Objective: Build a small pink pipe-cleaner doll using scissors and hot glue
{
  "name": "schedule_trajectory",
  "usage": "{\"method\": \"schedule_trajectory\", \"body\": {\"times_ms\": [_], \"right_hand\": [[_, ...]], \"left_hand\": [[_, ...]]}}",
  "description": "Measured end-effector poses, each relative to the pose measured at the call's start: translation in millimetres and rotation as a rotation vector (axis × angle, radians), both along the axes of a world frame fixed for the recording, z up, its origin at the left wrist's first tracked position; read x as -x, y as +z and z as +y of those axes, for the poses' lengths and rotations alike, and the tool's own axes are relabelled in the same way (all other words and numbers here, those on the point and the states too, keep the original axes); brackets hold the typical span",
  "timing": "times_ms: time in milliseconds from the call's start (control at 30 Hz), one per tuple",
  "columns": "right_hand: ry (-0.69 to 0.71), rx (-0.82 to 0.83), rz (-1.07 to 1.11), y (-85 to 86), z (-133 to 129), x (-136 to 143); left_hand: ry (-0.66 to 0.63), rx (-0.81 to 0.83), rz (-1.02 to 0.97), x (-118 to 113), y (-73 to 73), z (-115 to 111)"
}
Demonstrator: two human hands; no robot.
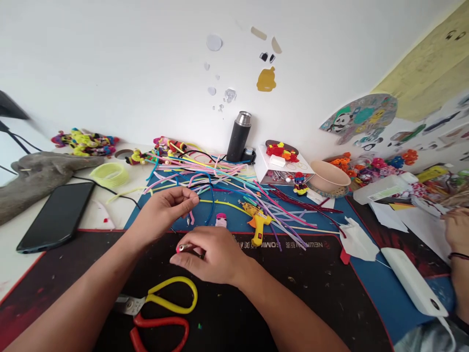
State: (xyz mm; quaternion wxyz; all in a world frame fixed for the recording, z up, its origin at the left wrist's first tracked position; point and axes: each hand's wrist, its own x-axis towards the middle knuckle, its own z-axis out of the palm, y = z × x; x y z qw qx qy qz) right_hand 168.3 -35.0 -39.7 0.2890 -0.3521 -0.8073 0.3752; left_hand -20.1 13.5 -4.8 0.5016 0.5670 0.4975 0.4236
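My left hand is raised over the mat with thumb and forefinger pinched together; what lies between them is too small to tell. A yellow pipe cleaner runs right from beside those fingertips, and I cannot tell whether they touch it. My right hand is curled round a slim metal rod with a pink-red end. Just beyond it sits a small pink figure. A yellow glue gun lies to its right. Below my hands rest scissors with one yellow and one red handle.
Loose pipe cleaners spread across the back. A black flask and white box stand by the wall. At left lies a phone; at right are a pink bowl, a white device and another person's hand.
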Motion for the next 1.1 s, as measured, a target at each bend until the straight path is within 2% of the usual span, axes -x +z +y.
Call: {"method": "schedule_trajectory", "body": {"times_ms": [100, 267, 367, 433, 533, 633, 700, 867, 1100], "right_hand": [[0.028, -0.158, -0.100, -7.5, -1.6, 10.1], [0.126, -0.287, -0.314, -13.8, 2.5, 21.6], [0.134, -0.302, -0.265, -8.4, 4.6, 21.9], [0.055, -0.241, -0.144, -2.8, 6.0, 17.2], [-0.175, -0.068, 0.064, 3.4, 10.1, 5.0], [-0.370, 0.117, 0.243, 3.0, 16.5, -7.1], [-0.437, 0.221, 0.355, -0.2, 21.0, -12.1], [-0.448, 0.357, 0.525, -8.0, 28.0, -15.6], [-0.434, 0.342, 0.501, -6.0, 26.6, -16.4]], "left_hand": [[0.000, -0.002, -0.006, -0.4, -0.8, -0.6], [-0.013, -0.010, -0.003, -0.6, -1.9, -1.2], [-0.015, -0.012, 0.010, -0.4, -2.3, -1.1], [-0.021, -0.020, 0.033, -0.2, -2.3, -0.8], [-0.034, -0.030, 0.058, -0.9, -2.0, -0.4], [-0.047, -0.015, 0.052, -2.9, -1.1, -0.5], [-0.054, -0.006, 0.041, -4.4, -0.6, -0.9], [-0.083, -0.011, 0.068, -6.3, -2.4, -2.7], [-0.140, -0.055, 0.158, -7.4, -9.9, -4.2]]}}
